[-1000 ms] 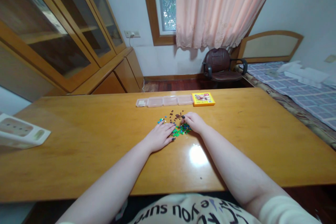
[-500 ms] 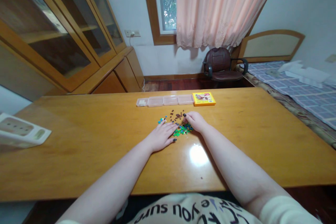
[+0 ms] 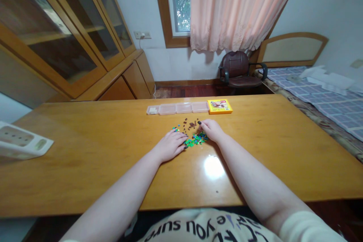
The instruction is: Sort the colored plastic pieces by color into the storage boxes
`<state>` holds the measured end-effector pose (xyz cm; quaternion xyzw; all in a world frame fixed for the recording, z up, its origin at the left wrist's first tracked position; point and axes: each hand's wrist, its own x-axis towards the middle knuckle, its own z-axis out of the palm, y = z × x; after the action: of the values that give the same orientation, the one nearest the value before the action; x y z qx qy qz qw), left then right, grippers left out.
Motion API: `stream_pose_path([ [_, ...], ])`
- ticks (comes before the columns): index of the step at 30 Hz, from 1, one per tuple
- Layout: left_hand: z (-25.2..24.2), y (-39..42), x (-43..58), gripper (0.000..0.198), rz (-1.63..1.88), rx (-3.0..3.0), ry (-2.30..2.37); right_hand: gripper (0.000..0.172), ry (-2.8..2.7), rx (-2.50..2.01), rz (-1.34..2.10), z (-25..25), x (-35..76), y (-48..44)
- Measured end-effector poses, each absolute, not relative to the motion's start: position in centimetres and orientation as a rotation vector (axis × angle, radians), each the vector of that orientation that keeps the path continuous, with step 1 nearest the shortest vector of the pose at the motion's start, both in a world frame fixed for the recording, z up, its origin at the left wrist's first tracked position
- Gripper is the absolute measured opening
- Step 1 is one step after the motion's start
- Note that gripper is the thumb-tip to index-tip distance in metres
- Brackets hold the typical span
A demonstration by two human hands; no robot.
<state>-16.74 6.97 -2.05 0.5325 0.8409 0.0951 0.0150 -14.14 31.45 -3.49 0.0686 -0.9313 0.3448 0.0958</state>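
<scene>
Small plastic bricks (image 3: 196, 140) look light and stiff, best edge-pinched; left hand (image 3: 169, 146) loosely spread, right hand (image 3: 211, 128) curled, its hold unclear.

The tabletop (image 3: 107, 136) is honey-brown wood. Midway along it, the small toy bricks (image 3: 195, 140) are mostly green mixed with blue; nearer the far edge, the scattered pieces (image 3: 192, 124) are dark brown. Nails on the left hand (image 3: 170, 145) and right hand (image 3: 212, 129) are black. By the far edge, the plastic tray (image 3: 183, 108) is translucent pinkish, the box (image 3: 219, 106) yellow with an orange side. The shirt (image 3: 208, 230) is cream, black-lettered; the bedspread (image 3: 312, 98) is checked blue-grey.
</scene>
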Motion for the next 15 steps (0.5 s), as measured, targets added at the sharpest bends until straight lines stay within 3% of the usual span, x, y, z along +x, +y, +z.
stream_pose_path([
  [15,-2.81,7.72,-16.12,0.046,0.173,1.688,2.702,0.043,-2.628,0.336,1.421,-3.73,-13.89,31.08],
])
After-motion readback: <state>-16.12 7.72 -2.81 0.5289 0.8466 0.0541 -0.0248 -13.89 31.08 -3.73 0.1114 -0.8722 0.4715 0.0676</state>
